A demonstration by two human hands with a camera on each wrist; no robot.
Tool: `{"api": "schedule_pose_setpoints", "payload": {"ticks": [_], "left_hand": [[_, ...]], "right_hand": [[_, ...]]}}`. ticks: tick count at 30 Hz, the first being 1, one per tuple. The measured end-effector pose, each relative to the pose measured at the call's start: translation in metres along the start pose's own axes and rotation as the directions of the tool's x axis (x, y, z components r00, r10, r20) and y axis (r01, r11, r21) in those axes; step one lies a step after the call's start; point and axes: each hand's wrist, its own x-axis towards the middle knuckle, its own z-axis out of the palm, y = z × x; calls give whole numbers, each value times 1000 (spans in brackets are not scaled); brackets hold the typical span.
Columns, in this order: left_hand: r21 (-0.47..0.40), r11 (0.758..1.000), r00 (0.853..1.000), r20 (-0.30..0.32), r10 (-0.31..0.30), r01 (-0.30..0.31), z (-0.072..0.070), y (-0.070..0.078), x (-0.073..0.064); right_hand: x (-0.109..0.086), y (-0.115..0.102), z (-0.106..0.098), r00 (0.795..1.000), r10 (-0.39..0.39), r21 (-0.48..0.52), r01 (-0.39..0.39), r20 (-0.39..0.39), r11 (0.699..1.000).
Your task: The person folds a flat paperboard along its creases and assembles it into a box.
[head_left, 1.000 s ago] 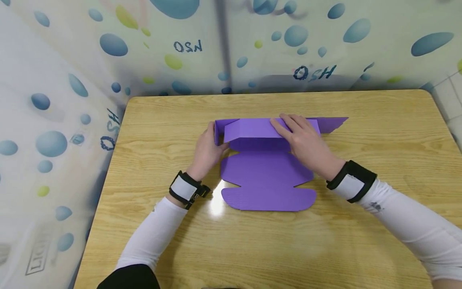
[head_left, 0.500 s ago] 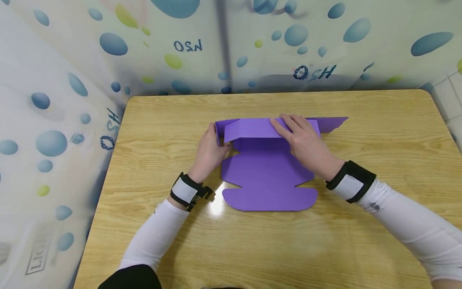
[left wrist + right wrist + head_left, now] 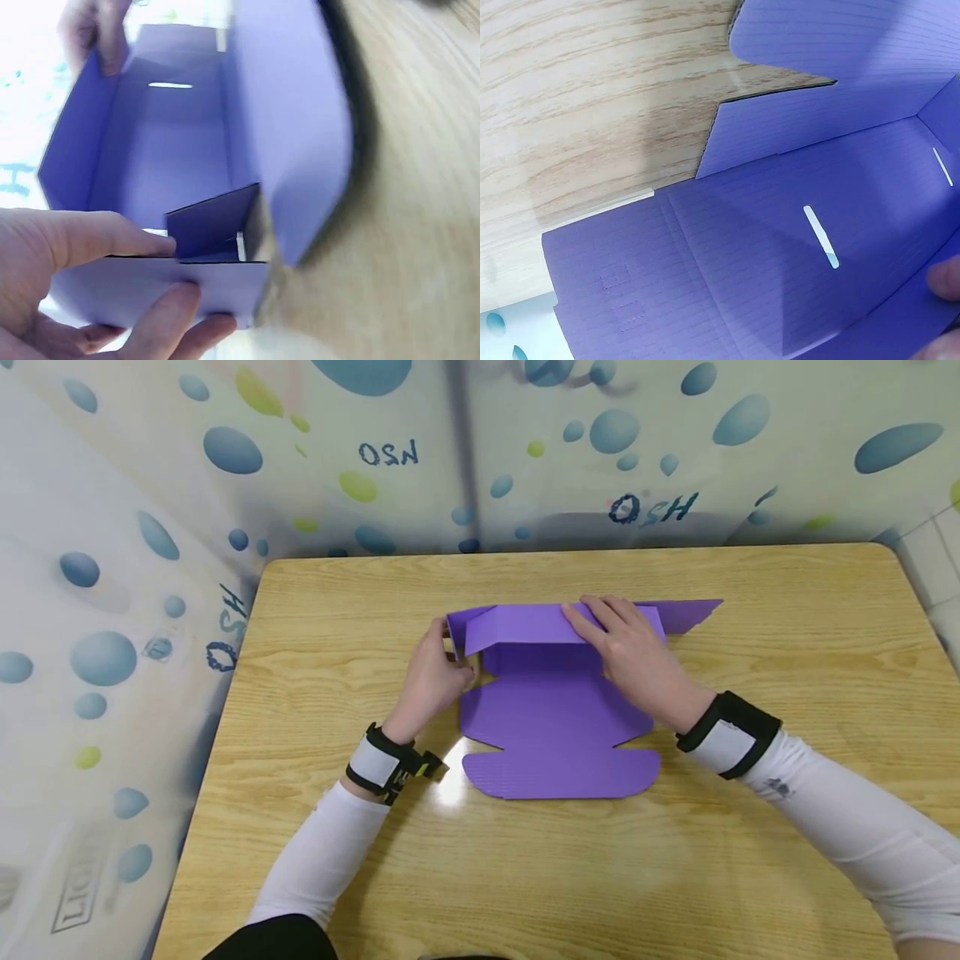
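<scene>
A partly folded purple cardboard box (image 3: 555, 718) lies on the table. Its far side stands up, with a narrow panel (image 3: 525, 627) bent over toward the person. At its left end, my left hand (image 3: 435, 672) pinches a side flap (image 3: 150, 289). In the left wrist view the thumb lies on the inner face and the fingers lie outside. My right hand (image 3: 637, 652) grips the bent-over panel right of its middle, fingers spread on top; its fingertips (image 3: 946, 279) show at the right wrist view's edge. Another flap (image 3: 682, 615) sticks out to the right.
A wooden table (image 3: 787, 860) bears the box. Behind and to the left hangs a curtain (image 3: 337, 410) with blue and green spots. White tiles (image 3: 933, 560) show at the far right. A slit (image 3: 822, 236) runs through the box wall.
My left thumb has slid down a little along the left flap, and the left wrist has turned slightly. The flap has tilted a little. My right hand has stayed nearly still.
</scene>
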Motion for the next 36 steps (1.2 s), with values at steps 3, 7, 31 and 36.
{"api": "schedule_pose_setpoints", "payload": {"ticks": [3,7,31,36], "left_hand": [[-49,999,1000,10,5,-4,-4,0,0],[-68,997,997,76,26,-21,-7,-1,0],[-61,995,989,113,91,-84,-14,-19,-2],[-32,995,988,117,100,-96,-16,-19,-3]], "right_hand": [[1,0,-2,1000,8,3,-8,10,1000],[1,0,-7,999,27,11,-27,32,1000],[49,-19,-6,935,-234,19,237,267,971],[64,-23,-2,916,-323,19,328,237,944]]}}
